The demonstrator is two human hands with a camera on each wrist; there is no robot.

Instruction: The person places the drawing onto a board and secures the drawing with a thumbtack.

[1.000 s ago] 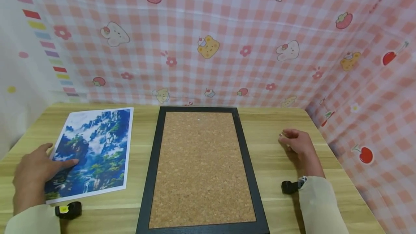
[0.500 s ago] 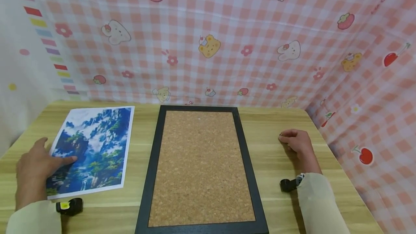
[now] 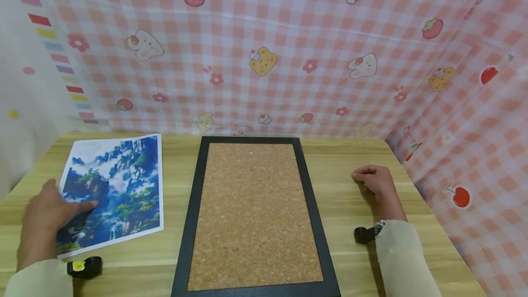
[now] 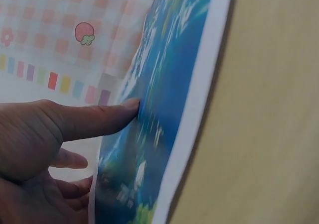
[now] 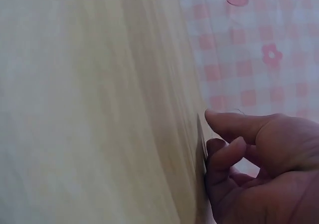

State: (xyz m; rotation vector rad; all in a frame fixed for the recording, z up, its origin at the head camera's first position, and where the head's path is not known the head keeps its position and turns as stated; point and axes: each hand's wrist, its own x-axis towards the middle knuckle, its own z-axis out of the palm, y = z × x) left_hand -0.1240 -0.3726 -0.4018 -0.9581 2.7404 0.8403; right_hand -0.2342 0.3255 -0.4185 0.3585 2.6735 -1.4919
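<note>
My left hand (image 3: 43, 217) holds a landscape print (image 3: 123, 187) by its left side, thumb on top. In the left wrist view the thumb (image 4: 94, 119) lies on the glossy face and other fingers are at or behind the edge. The white-bordered sheet shows blue mountains, mist and green trees. My right hand (image 3: 376, 181) is low over the table's right side, fingers bent and thumb near them. In the right wrist view this hand (image 5: 264, 159) is beside the tabletop; whether something small is between its fingertips cannot be made out.
A cork board (image 3: 253, 214) in a black frame (image 3: 197, 182) lies mid-table between the hands. Pink checked cloth (image 3: 239, 31) hangs behind and at the right of the wooden table (image 3: 338, 155). A black wrist camera (image 3: 84, 267) sits by the left sleeve.
The print has shifted slightly left with my left hand. A tiny bright bit seen earlier at my right fingertips no longer shows; those fingers are nearly in the same place.
</note>
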